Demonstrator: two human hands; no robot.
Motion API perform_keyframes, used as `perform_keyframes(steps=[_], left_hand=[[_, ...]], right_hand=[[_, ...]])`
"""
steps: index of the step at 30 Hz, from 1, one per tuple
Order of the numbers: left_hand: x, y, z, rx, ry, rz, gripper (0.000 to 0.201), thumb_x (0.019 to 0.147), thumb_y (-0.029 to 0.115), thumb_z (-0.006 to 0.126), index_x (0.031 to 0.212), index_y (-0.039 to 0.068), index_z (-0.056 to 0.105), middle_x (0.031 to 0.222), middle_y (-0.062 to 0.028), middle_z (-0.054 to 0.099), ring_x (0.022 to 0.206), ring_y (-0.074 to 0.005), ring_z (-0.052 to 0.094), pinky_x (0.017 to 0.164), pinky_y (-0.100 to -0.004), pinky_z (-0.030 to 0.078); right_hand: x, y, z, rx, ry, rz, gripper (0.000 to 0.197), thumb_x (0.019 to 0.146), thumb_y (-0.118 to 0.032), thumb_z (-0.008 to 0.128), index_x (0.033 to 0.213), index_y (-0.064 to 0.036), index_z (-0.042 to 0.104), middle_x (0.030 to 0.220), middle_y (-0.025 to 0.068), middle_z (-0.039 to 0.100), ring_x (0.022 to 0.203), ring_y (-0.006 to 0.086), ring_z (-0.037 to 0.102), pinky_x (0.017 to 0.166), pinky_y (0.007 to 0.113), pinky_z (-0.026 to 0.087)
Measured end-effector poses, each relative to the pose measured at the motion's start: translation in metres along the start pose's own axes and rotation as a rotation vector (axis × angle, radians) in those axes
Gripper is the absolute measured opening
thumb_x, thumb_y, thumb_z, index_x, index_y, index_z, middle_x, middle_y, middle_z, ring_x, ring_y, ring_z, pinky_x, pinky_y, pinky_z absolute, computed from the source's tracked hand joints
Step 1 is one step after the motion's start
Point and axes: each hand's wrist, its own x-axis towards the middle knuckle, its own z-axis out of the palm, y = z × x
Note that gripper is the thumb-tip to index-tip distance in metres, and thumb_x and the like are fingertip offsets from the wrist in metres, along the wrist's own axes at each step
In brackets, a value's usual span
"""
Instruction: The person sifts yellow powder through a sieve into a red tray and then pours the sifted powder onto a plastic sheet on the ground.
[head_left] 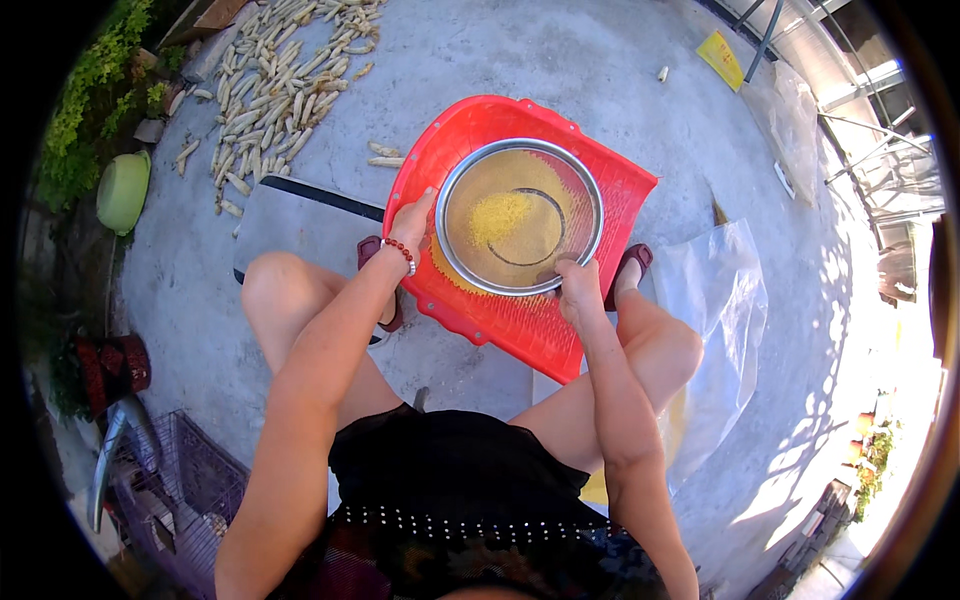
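Both my hands hold a round metal sieve (548, 240) by its rim, above a red plastic scoop-shaped basket (617, 195). A small heap of yellow grains (498, 217) lies on the mesh, left of its middle. My left hand (411, 218), with a red bead bracelet (400, 250) at the wrist, grips the left rim. At the lower right rim my right hand (577, 285) is closed, thumb on top. More yellow material (452, 270) shows in the basket beside and below the sieve. What lies directly under the sieve is mostly hidden.
Bare corn cobs (268, 100) lie piled at the far left, near a green basin (124, 193). A clear plastic bag (715, 300) rests by my right leg. A purple crate (185, 470) stands at the lower left. Far right lies a yellow packet (720, 60).
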Motion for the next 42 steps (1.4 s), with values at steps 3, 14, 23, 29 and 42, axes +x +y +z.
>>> perform_keyframes(steps=[3,14,23,29,42], left_hand=[[0.021,-0.019,-0.012,-0.055,-0.017,-0.024,0.041,0.088,0.04,0.043,0.11,0.007,0.054,0.109,-0.0078,0.057,0.101,-0.0161,0.052,0.088,-0.0314,0.039],[0.065,-0.051,-0.022,-0.03,0.05,0.054,0.057,0.082,0.046,0.05,0.106,-0.006,0.053,0.105,-0.0145,0.058,0.096,-0.0197,0.056,0.08,-0.032,0.044],[0.053,-0.047,-0.006,-0.049,0.082,0.029,0.048,0.085,0.043,0.049,0.109,0.002,0.054,0.104,-0.01,0.059,0.095,-0.0172,0.056,0.082,-0.0301,0.043],[0.035,-0.036,0.006,0.048,0.097,0.012,0.047,0.085,0.044,0.047,0.108,0.003,0.055,0.106,-0.0092,0.059,0.099,-0.0164,0.055,0.083,-0.0314,0.043],[0.056,-0.027,0.005,0.015,0.244,0.129,0.056,0.081,0.053,0.048,0.101,0.001,0.059,0.1,-0.0106,0.06,0.092,-0.0178,0.056,0.078,-0.0311,0.043]], right_hand=[[-0.004,0.001,0.009,0.004,0.001,0.007,0.01,0.073,0.004,0.043,0.076,0.004,0.052,0.055,0.0116,0.052,0.037,0.0169,0.047,0.03,0.026,0.033],[0.003,0.004,-0.003,-0.087,-0.029,-0.004,0.009,0.071,0.004,0.042,0.076,0.0051,0.049,0.058,0.0141,0.053,0.039,0.0196,0.049,0.031,0.028,0.035],[0.012,0.004,-0.003,-0.043,0.018,0.036,0.011,0.07,0.005,0.042,0.08,0.0059,0.048,0.058,0.0152,0.052,0.039,0.0207,0.049,0.031,0.029,0.035],[0.014,0.003,-0.01,-0.013,0.036,-0.013,0.008,0.071,0.005,0.044,0.073,0.0033,0.051,0.052,0.0113,0.05,0.036,0.0171,0.046,0.029,0.027,0.032],[0.005,-0.009,-0.003,-0.048,-0.023,-0.011,0.009,0.068,0.007,0.041,0.068,0.005,0.05,0.057,0.0161,0.052,0.037,0.0186,0.044,0.031,0.028,0.032]])
